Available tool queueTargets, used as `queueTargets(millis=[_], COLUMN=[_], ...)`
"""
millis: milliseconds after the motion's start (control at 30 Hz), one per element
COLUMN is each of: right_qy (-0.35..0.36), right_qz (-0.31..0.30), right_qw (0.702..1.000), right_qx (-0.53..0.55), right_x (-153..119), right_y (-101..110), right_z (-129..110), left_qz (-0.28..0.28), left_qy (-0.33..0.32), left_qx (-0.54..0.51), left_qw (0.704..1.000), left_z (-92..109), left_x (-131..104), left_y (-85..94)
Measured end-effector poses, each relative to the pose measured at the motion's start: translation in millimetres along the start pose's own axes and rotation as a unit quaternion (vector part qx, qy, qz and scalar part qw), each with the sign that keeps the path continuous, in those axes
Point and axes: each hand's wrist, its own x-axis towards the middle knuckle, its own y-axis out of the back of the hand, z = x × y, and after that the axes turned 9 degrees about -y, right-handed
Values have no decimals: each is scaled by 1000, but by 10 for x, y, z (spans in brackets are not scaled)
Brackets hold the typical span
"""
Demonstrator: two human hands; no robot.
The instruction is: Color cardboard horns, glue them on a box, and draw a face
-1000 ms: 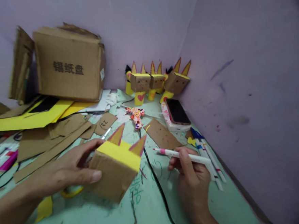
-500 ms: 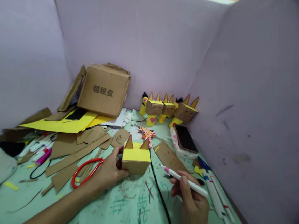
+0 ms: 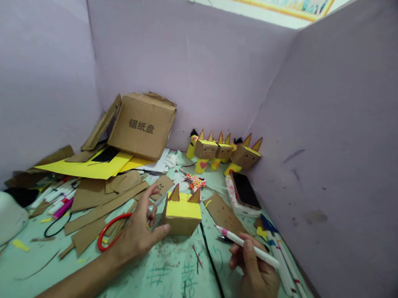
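Observation:
A small cardboard box (image 3: 181,226) with a yellow top and two brown pointed ears stands on the green table, in front of me. My left hand (image 3: 142,229) is just left of it, fingers apart, the thumb tip close to the box's lower left side; whether it touches cannot be told. Under and beside that hand lie scissors with red handles (image 3: 103,234). To the right of the box, my right hand (image 3: 257,271) holds a white marker (image 3: 246,245) with a pink tip, pointing up and left.
Cardboard strips (image 3: 113,206), yellow sheets (image 3: 78,168) and a large carton (image 3: 142,127) lie at the left and back. Cardboard-headed figures (image 3: 205,150) stand at the back. A phone (image 3: 246,190), several markers (image 3: 285,259) and a black cable (image 3: 213,263) are at the right.
My left hand has let go of the box and spread its fingers, moving slightly left. My right hand still holds the marker. The camera view has tilted up a little.

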Motion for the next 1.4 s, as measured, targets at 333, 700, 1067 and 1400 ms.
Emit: queueTargets(millis=[333, 700, 1067, 1400], right_qy=[-69, -68, -31, 4], right_qz=[-50, -125, -175, -160], right_qw=[990, 983, 982, 987], right_qx=[114, 113, 56, -5], right_x=[-86, -189, -307, -445], right_y=[-26, 27, -74, -168], right_z=[-102, -38, -65, -141], left_qz=[-190, -49, -251, -267], left_qy=[39, 24, 45, 43], left_qx=[-113, 65, 9, 33], left_qw=[975, 996, 967, 962], left_z=[32, 68, 173, 134], left_x=[-524, -418, -472, -532], left_y=[-363, -248, -268, -275])
